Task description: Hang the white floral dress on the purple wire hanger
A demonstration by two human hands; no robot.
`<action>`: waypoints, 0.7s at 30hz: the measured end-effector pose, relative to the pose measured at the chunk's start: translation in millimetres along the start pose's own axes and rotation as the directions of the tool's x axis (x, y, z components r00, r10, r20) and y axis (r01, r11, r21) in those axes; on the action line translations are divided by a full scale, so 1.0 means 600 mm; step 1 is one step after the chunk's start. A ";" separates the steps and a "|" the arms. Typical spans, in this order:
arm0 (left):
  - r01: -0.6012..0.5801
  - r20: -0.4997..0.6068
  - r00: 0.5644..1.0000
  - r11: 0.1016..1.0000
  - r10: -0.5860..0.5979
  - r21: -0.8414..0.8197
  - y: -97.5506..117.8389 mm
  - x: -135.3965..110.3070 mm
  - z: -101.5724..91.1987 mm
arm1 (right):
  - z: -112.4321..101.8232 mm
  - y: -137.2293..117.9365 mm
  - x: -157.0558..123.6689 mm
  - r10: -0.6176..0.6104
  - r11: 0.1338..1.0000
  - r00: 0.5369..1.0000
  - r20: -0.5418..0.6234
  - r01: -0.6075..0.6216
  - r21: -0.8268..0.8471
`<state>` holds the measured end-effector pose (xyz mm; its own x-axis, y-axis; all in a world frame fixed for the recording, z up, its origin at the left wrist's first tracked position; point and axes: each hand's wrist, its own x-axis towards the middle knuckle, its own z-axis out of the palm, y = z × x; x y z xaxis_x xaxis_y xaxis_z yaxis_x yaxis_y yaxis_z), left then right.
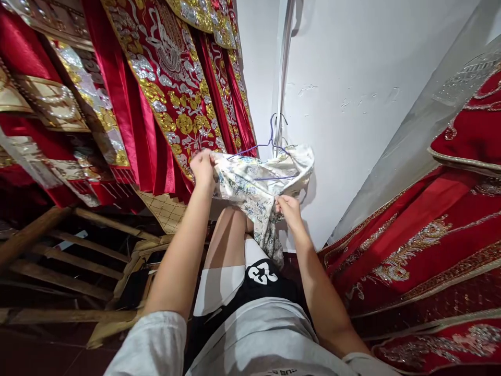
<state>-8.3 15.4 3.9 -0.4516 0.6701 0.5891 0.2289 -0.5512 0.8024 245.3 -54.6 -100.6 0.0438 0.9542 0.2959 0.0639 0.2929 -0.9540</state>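
A pale floral garment (242, 183) hangs on a purple wire hanger (271, 137), whose hook is up by a metal strip on the white wall. My left hand (204, 166) is closed on the garment's upper left edge. Lower and to the right, my right hand (288, 208) pinches the cloth near the front middle of its neckline. The hanger's lower bar shows through the garment's wide opening. Below my right hand the fabric falls in folds toward my knees.
Red embroidered costumes (172, 78) hang at the left, and more red beaded garments (422, 250) are close on the right. A wooden chair or rack (78, 250) stands at the lower left. The white wall (352, 104) rises straight ahead.
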 end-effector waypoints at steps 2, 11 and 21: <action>0.246 -0.100 0.958 0.950 -0.268 -0.193 -0.040 -0.054 -0.008 | 0.011 0.013 -0.033 0.055 0.996 0.998 0.009 -0.056 0.070; 0.664 0.130 0.584 0.379 -0.801 -0.644 -0.133 -0.318 0.047 | -0.015 0.024 -0.056 0.194 0.978 0.976 0.102 -0.201 0.062; 0.613 0.421 0.774 0.393 -0.472 -0.685 -0.036 -0.310 0.036 | -0.009 0.048 -0.061 0.245 0.969 0.944 0.221 -0.236 -0.066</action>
<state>89.3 -86.5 -121.0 -0.0944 0.9886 0.1172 -0.7778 -0.1467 0.6111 251.2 -81.5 -138.4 -0.1631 0.9860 0.0349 0.1176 0.0545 -0.9916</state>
